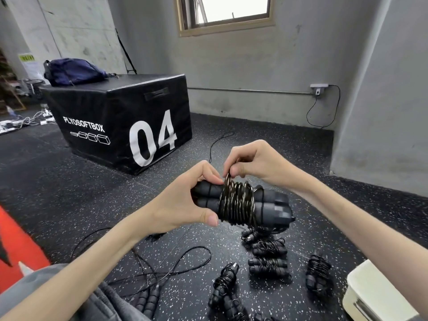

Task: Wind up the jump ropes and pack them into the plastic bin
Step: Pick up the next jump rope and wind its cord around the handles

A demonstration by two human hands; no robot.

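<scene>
We hold one jump rope (pixel 238 201) mid-wind. Left hand (pixel 185 198) grips the paired foam handles, thumb beneath, fingers curled over the top. Right hand (pixel 252 163) pinches the cable just above the coil, fingertips touching the newest turn. Below the fingers, several wound bundles (pixel 268 265) lie on the speckled floor, none in the white plastic bin (pixel 370 295) at lower right. Loose ropes (pixel 162 265) remain unwound under the left forearm. Judgement: winding perhaps half done; packing not begun.
</scene>
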